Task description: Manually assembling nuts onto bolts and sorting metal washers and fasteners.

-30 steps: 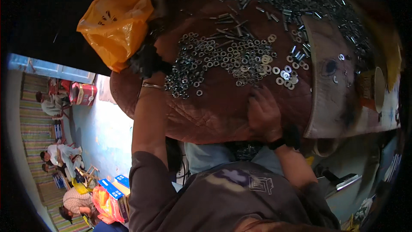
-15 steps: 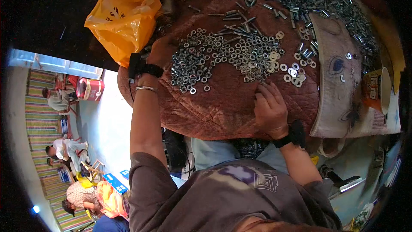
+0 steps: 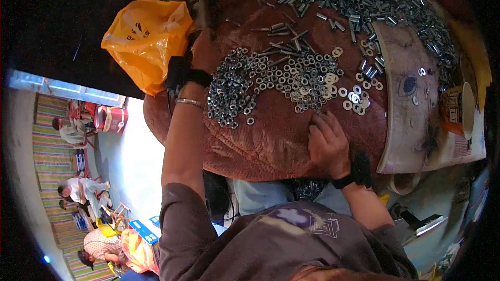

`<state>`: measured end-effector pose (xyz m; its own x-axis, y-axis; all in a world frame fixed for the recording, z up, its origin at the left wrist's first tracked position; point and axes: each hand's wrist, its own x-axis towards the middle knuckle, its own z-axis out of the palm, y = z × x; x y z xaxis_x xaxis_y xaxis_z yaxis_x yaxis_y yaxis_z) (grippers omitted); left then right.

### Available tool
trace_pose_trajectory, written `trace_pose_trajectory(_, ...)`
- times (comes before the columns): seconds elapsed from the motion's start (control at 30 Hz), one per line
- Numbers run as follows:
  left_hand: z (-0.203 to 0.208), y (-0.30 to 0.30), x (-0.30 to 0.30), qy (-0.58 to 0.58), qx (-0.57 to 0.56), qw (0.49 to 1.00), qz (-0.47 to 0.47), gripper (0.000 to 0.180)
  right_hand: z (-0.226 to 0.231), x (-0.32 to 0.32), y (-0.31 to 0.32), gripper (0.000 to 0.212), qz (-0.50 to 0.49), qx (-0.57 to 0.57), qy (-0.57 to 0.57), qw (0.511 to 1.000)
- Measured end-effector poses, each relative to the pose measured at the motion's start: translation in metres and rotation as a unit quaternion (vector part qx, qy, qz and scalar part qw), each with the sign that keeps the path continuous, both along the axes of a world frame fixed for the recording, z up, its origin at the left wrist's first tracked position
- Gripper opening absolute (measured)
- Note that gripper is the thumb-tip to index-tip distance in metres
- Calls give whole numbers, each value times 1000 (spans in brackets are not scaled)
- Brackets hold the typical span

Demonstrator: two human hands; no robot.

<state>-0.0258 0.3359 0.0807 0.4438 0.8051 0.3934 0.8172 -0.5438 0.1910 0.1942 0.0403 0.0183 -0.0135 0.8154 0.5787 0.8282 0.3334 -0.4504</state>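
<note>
My left hand (image 3: 205, 52) reaches forward between the yellow plastic bag (image 3: 146, 39) and the left side of a heap of steel nuts (image 3: 229, 91). Its fingers are smeared and dark, so what they hold cannot be made out. My right hand (image 3: 330, 143) rests on the reddish-brown quilted cloth (image 3: 260, 148), loosely bent, fingers a little apart. Its fingertips lie just below the near edge of the nuts, and no held item shows. Flat washers (image 3: 356, 99) lie beside the nuts, ahead of my right hand. Several bolts (image 3: 289, 44) lie behind the nuts.
A large pile of metal sleeves (image 3: 359, 0) covers the far right. A pale mat (image 3: 401, 125) carries an orange paper cup (image 3: 458, 109) at the right edge. At left, several people sit on the floor side, near a red box (image 3: 112, 118) and a blue box (image 3: 143, 231).
My left hand has moved forward and slightly right, away from the nuts' left edge. My right hand has stayed nearly still; the view has shifted a little, so the cloth sits lower.
</note>
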Motion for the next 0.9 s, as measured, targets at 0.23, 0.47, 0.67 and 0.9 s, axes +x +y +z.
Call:
trace_pose_trajectory(0.23,-83,114,-27,36,25,997,69,47,9,-12,-1,19,27,3,18,999)
trace_pose_trajectory(0.47,-47,56,94,-70,-130,989,12,43,-1,5,-4,20,9,-3,13,1000)
trace_pose_trajectory(0.67,-86,28,129,-140,-103,984,28,35,5,0,1,19,22,10,18,1000)
trace_pose_trajectory(0.9,-42,-32,165,-187,-33,969,-158,33,42,35,-9,19,40,12,71,997)
